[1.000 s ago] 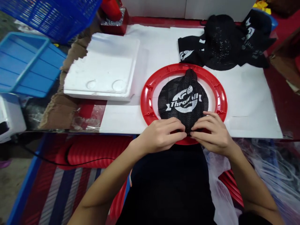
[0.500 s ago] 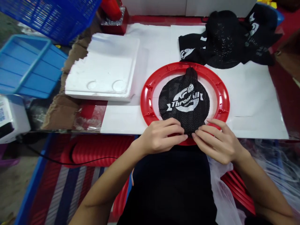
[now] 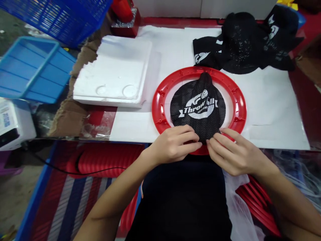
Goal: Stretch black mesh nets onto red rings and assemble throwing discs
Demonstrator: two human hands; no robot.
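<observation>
Left hand (image 3: 173, 144) and right hand (image 3: 232, 152) pinch the net (image 3: 198, 108) edge (near side) onto the ring (image 3: 160, 110). Fingers curled closed on mesh, keeping it stretched over the rim.

place: small assembly workshop | signs: blue crates (image 3: 35, 68), pile of mesh nets (image 3: 247, 42), stacked red rings (image 3: 258, 204)

A black mesh net (image 3: 198, 110) (white logo printed across it) lies flat inside a red plastic ring (image 3: 160, 100), its near edge tucked under the fingertips (image 3: 198, 144) at the ring's near rim.
</observation>
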